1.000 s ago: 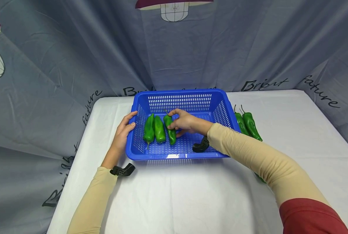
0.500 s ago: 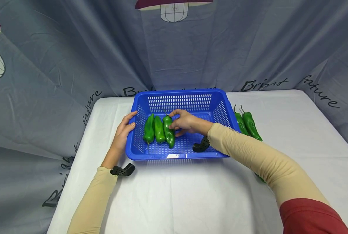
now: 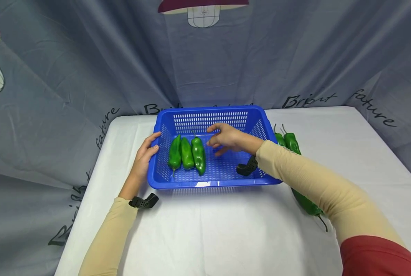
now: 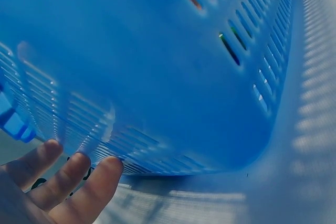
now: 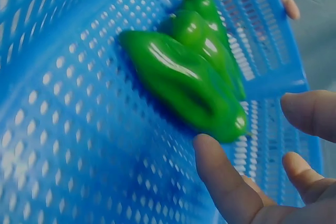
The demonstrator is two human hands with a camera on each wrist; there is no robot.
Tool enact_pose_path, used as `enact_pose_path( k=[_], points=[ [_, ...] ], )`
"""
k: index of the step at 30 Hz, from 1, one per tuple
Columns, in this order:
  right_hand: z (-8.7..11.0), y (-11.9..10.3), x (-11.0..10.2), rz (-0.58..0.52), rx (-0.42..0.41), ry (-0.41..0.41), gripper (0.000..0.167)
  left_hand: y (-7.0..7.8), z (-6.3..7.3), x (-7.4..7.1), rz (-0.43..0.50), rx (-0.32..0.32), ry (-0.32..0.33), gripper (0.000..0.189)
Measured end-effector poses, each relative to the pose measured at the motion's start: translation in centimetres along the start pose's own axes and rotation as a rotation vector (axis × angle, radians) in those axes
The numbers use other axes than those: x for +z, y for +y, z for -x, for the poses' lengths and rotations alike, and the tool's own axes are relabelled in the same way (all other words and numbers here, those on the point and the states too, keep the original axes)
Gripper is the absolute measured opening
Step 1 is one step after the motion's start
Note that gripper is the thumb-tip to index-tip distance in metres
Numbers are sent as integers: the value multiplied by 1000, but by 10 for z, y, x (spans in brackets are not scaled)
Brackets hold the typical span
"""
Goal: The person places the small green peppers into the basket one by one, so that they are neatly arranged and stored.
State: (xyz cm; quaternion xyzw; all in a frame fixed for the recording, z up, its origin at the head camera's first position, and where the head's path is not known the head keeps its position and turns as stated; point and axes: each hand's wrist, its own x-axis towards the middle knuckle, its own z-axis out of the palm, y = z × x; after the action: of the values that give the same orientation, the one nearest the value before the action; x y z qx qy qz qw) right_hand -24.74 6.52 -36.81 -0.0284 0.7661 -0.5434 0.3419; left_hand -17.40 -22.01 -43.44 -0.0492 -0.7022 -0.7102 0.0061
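Three green peppers lie side by side in the left half of a blue perforated basket (image 3: 219,184). The rightmost of them, a long glossy pepper (image 3: 198,155), is nearest my right hand (image 3: 227,138). That hand hovers inside the basket, fingers spread and holding nothing; in the right wrist view a gap shows between its fingers and this pepper (image 5: 184,85). The other two are the left pepper (image 3: 175,153) and the middle pepper (image 3: 187,153). My left hand (image 3: 143,157) rests against the basket's left rim, its straight fingers (image 4: 65,177) touching the outer wall.
On the white table (image 3: 205,230), right of the basket, lie two more green peppers, including one with a long stem (image 3: 291,142). Another pepper (image 3: 307,203) lies nearer, partly under the right sleeve (image 3: 316,184). A grey curtain (image 3: 205,65) hangs behind the table.
My right hand has let go of the rightmost pepper in the basket and moved right. That pepper turned and settled next to the middle one. My left hand stays at the rim.
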Motion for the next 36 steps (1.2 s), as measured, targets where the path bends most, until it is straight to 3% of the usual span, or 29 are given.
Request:
enact_pose_path(
  k=[8,22,30,36],
  points=[
    [22,-2,-42,48,-34,38,60,1,4,-3,-56,-21,-7,51],
    [65,5,-117,71,-82,176,60,0,4,-1,-35,-21,-5,51],
    [89,32,-162,93,-100,252,61,1,5,0,-67,-24,-11,51],
    [102,51,-187,61,-67,266,42,2,6,0,-68,-28,-7,51]
  ],
)
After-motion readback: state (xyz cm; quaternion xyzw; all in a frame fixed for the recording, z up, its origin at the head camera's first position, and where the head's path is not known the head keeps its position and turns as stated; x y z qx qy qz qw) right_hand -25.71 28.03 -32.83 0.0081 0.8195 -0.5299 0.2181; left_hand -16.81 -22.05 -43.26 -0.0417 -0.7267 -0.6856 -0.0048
